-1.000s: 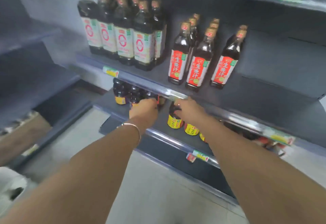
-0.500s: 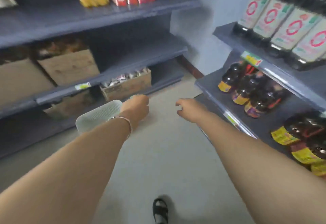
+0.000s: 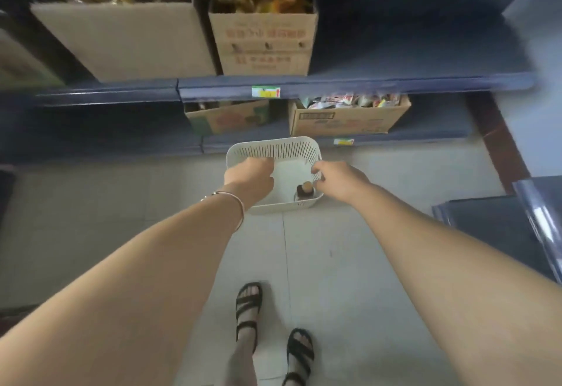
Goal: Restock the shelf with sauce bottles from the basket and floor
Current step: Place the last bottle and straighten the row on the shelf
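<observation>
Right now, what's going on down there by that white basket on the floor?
A person is bent over a white basket standing on the floor in front of the low shelves. Both hands are down in it: the left hand over its middle, the right hand at its right wall, fingertips next to the cap of one dark sauce bottle upright in the near right corner. No other bottle shows in the basket, and neither hand has closed on anything yet.

White slotted basket (image 3: 275,149) on floor at my twelve o'clock; one dark bottle (image 3: 305,192) upright in its four o'clock corner.
</observation>
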`<state>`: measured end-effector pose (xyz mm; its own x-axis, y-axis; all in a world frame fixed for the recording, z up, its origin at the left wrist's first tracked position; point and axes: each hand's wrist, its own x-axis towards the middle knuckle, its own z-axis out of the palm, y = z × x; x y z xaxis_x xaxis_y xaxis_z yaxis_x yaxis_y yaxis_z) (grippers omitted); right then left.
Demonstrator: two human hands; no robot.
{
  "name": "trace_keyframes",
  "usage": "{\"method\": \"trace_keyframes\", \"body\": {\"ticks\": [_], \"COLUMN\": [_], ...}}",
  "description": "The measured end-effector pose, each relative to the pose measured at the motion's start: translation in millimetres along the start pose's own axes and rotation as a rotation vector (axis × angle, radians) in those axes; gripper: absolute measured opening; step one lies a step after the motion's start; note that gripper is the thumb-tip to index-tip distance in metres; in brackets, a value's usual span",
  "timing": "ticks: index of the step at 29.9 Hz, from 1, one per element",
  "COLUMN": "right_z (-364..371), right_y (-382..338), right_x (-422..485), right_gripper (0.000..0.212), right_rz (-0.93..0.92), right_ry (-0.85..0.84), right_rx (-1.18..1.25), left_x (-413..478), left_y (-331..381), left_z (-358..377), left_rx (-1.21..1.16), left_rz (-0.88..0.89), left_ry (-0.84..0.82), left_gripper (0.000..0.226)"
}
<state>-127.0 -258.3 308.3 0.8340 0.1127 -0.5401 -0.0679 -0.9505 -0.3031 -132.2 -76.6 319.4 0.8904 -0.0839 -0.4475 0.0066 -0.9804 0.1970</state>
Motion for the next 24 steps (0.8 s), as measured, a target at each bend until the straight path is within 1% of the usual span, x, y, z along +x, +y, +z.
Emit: {"method": "trace_keyframes", "body": {"ticks": [4, 8, 11, 15, 18, 21, 24], "right_z": [17.8, 50.1, 96.5, 172.8, 216.2, 236.6, 232.3], "right_y": [-12.7, -4.3, 14.8, 53.3, 79.5, 91.4, 90.9], "right_x": [69.2, 145.9, 195.6, 244.4, 270.2, 286.8, 293.8], "right_gripper": [0.035, 0.033, 0.034, 0.037, 0.042, 0.034, 0.027], "right_rz": [0.033, 0.091, 0.111, 0.172, 0.174, 0.118, 0.071], "right_ry": [-0.061, -0.065, -0.089, -0.119, -0.101, -0.104, -0.05], "right_rx": [-0.008, -0.008, -0.054, -0.121, -0.165, -0.215, -0.216], "left_x": [62.5, 136.1, 183.9, 235.1, 263.5, 275.3, 274.9], "left_y": [-25.3, -38.2, -44.0, -54.4, -60.8, -62.5, -60.2], "left_z": [15.7, 48.7, 98.2, 180.9, 230.1, 254.3, 256.8], "left_rx": [-0.02, -0.044, -0.02, 0.081, 0.119, 0.153, 0.153], "left_rz": [0.002, 0.052, 0.11, 0.182, 0.188, 0.194, 0.236], "left_ry": [-0.067, -0.109, -0.164, -0.256, -0.298, -0.366, -0.388], "left_gripper": [0.028, 0.028, 0.027, 0.025, 0.025, 0.027, 0.034]}}
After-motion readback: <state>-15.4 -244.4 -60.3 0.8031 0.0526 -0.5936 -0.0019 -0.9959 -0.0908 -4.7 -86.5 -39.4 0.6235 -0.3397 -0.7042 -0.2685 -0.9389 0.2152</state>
